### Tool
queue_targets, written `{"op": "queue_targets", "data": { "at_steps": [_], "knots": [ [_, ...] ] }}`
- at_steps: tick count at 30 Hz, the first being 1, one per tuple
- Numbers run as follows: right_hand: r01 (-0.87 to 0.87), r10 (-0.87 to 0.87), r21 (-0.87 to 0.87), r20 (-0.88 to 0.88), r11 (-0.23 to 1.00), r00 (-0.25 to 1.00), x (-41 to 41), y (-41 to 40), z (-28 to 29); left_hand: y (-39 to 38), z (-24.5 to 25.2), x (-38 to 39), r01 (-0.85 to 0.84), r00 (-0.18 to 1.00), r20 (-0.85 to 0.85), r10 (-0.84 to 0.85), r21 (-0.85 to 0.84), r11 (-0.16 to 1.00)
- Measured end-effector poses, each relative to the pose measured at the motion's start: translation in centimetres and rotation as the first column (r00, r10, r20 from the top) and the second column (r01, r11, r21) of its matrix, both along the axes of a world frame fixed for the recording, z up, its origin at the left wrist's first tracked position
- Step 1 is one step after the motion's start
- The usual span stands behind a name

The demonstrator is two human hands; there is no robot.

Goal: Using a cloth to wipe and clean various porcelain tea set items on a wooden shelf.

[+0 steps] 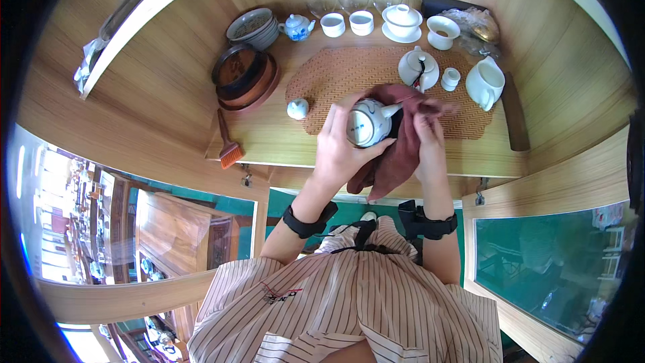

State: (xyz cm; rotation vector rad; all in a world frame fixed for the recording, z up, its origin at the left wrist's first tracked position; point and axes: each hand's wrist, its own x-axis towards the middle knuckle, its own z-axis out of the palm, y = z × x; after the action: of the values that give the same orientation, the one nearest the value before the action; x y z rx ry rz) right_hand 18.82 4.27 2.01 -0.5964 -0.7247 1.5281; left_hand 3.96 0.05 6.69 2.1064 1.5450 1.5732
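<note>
My left hand (340,136) grips a blue-and-white porcelain teapot (369,123), tipped so that its marked base faces me and its spout points right. Bunched in my right hand (429,138) is a dark red cloth (398,151), which hangs behind and below the pot and touches it around the spout. Both hands are above the front of a woven brown mat (347,70). To the left, a small blue-and-white porcelain piece (298,109) sits at the mat's edge. A white teapot (418,68) with a dark cord stands beyond the cloth.
Along the back stand stacked bowls (254,27), a small teapot (298,27), white cups (333,24) and a lidded gaiwan (402,22). A white pitcher (485,82) is at right. Round wooden trays (242,75) and a brush (229,146) lie left. Glass cabinet doors (549,262) flank me.
</note>
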Motion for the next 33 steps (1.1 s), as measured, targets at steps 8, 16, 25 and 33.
{"op": "queue_targets", "data": {
  "at_steps": [8, 16, 25, 33],
  "knots": [
    [0.203, -0.265, -0.217, -0.313, 0.955, 0.912, 3.7, 0.8, 3.7, 0.9, -0.5, -0.4, -0.102, 0.994, 0.052, 0.098, 0.071, 0.992],
    [-0.096, 0.114, 0.255, -0.056, 0.962, 0.992, -2.3, -1.9, 3.0, 1.8, -0.5, 1.4, 0.085, 0.996, -0.042, -0.082, 0.053, 0.995],
    [-0.077, 0.073, -0.012, -0.181, 0.997, 0.981, -0.7, -1.5, 1.6, 1.8, 0.6, 1.7, 0.233, 0.971, -0.055, -0.235, -0.038, 0.972],
    [-0.053, -0.046, 0.372, 0.253, 0.927, 0.966, -1.4, -1.1, 1.7, 1.7, -0.4, 2.0, 0.016, 1.0, 0.0, -0.016, 0.144, 0.989]
  ]
}}
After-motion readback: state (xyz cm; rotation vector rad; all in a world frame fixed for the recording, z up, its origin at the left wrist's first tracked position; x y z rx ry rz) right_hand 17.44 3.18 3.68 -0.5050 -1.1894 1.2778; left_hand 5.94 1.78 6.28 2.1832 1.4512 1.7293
